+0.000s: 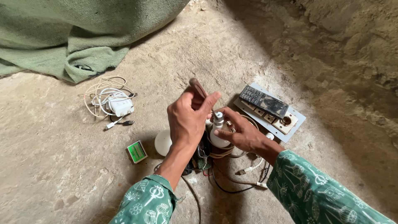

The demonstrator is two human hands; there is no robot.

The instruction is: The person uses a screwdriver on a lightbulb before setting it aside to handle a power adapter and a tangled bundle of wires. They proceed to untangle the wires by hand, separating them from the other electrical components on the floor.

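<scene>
A bare, dusty floor (pixel 232 49) of packed earth or rough cement fills the view, with a crumbling mud wall (pixel 356 37) rising at the right. A green cloth (pixel 74 33) lies bunched at the upper left. Near it sits a tangle of white cables (pixel 103 97) with a white charger (pixel 121 106). To the right lies a grey switch board (pixel 290 124) carrying a dark phone (pixel 264 101).

In the middle, both hands work over a heap of wires (pixel 232 174). The left hand (pixel 188 120) is closed around a screwdriver (pixel 198 88), its brown handle sticking up past the thumb and its tip pointing down at the bulb. The right hand (pixel 242 132) pinches a white bulb (pixel 218 135) by its base, fingers wrapped around its side; the bulb sits upright between the two hands, touching the right one. A white dome (pixel 163 142) lies just left of the left wrist, and a small green box (pixel 137 152) rests beside it.
</scene>
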